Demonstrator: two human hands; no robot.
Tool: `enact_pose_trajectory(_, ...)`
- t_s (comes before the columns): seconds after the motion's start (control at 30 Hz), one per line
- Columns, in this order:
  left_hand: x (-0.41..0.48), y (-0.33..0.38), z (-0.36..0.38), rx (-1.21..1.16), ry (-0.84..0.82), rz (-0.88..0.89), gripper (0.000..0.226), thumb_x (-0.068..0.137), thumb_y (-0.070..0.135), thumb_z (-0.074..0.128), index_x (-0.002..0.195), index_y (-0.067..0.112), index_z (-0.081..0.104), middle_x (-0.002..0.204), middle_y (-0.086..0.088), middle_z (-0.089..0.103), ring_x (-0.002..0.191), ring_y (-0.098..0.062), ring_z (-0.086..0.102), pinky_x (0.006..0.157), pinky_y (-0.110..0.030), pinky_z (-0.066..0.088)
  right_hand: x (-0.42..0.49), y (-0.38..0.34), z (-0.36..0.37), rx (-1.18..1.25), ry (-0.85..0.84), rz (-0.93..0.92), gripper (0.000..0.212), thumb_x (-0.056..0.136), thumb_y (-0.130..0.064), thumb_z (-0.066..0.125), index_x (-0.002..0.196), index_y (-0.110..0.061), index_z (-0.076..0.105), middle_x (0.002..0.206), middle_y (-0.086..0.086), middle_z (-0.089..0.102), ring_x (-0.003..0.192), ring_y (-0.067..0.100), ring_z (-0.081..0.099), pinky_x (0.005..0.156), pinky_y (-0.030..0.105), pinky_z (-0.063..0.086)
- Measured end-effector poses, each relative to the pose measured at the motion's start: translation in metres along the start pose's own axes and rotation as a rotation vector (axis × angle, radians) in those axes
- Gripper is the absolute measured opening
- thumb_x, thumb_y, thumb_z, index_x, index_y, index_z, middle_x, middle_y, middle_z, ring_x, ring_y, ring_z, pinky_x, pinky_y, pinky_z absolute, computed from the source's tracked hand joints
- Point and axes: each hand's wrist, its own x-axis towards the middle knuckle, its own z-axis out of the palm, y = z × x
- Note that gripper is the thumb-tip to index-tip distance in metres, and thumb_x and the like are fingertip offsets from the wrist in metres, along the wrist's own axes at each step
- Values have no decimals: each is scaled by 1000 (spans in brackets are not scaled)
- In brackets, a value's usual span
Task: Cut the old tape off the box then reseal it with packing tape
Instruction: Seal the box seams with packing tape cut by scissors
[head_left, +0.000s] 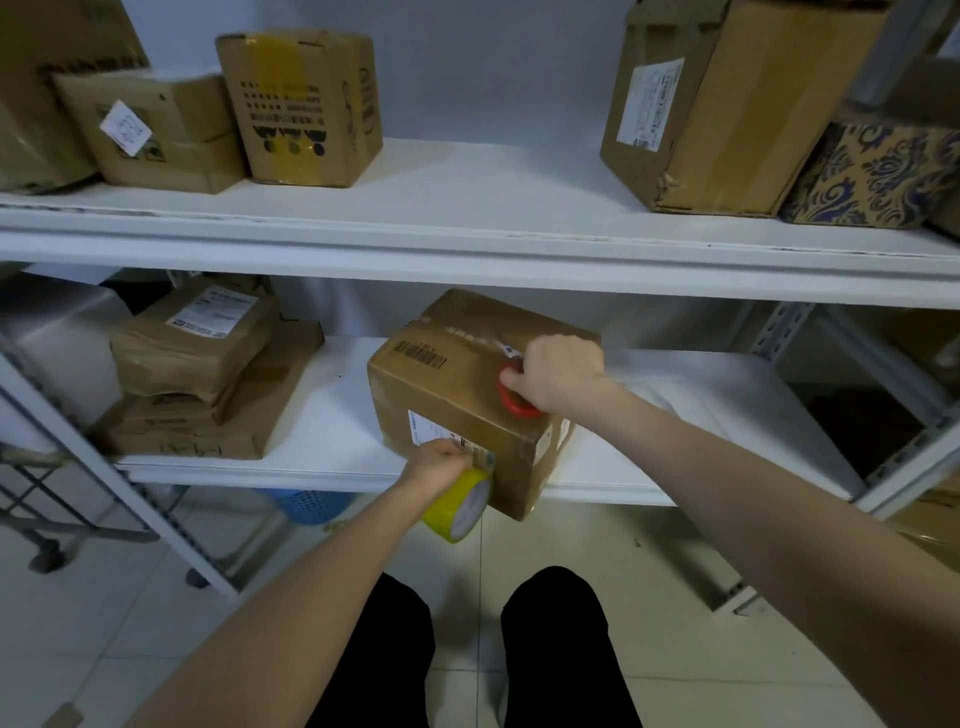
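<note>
Cardboard box (457, 384), centre frame: stiff, probably light; steady it by the top edges. Left hand (439, 465) fingers clamped on yellow tape roll (464, 508); right hand (558, 371) fingers curled round red-handled tool (515, 399).

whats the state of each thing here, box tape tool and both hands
box: closed, on lower shelf, corner overhanging
tape roll: held at box's front face
red-handled tool: held on box top
left hand: grips tape roll
right hand: grips red-handled tool
</note>
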Motion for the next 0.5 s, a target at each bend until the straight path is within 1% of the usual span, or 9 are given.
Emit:
enact_pose_trajectory(0.07,0,-1,-3,-17,-17,-12,9,88,15,57,92,14,65,101,-9,63,101,-25,58,90,-32,46,-4,4,-1,338,-66,22,47,86,-58,48,83,-12,56,71,3,54,72,25,58,68,33,48)
enact_pose_trajectory(0.13,1,-1,-5,-34,-40,-13,8,88,11,57,93,12,63,99,-9,60,94,-21,55,81,-27,45,-15,9,1,769,-187,-11,44,85,-54,53,64,-15,54,59,2,52,60,18,54,59,28,43)
enact_pose_trajectory(0.2,1,0,-7,-73,-49,-14,8,87,7,58,92,11,63,98,-9,58,92,-20,52,79,-26,43,-35,15,3,1051,-397,-42,43,87,-53,59,63,-17,54,57,0,52,52,11,50,51,20,38)
enact_pose_trajectory(0.23,1,0,-9,-86,-52,-14,10,86,6,58,94,10,64,98,-8,59,93,-20,52,81,-27,43,-44,21,7,1077,-518,-80,46,84,-59,60,65,-18,53,59,-1,52,51,10,47,50,18,34)
enact_pose_trajectory(0.3,1,0,-10,-103,-50,-15,14,86,5,59,95,9,69,97,-7,60,95,-20,53,85,-28,44,-60,36,16,1103,-762,-150,57,73,-74,58,69,-17,52,64,2,52,56,13,45,56,23,31)
enact_pose_trajectory(0.37,4,-1,-10,-172,-44,-40,22,84,3,62,73,17,75,94,-5,63,97,-22,56,95,-30,47,-71,50,26,1147,-965,-154,69,63,-82,59,79,-15,57,73,6,58,64,18,52,64,27,36)
enact_pose_trajectory(0.4,5,-1,-9,-205,-36,-61,30,83,4,63,60,22,74,93,-4,64,98,-24,58,100,-34,47,-75,55,29,1131,-1012,-138,74,60,-84,59,84,-14,58,77,7,61,67,20,55,66,28,38)
enact_pose_trajectory(0.43,7,-2,-9,-198,-33,-68,33,83,6,64,56,23,72,94,-4,65,100,-25,58,102,-36,47,-80,58,32,1089,-1031,-124,77,59,-86,57,86,-14,58,79,7,62,69,19,57,66,27,39)
enact_pose_trajectory(0.5,8,-4,-7,-131,-50,-53,23,85,10,62,66,21,69,100,-4,63,104,-25,57,102,-35,46,-88,60,33,962,-1051,-43,75,68,-86,47,85,-13,54,79,6,61,70,18,58,64,24,38)
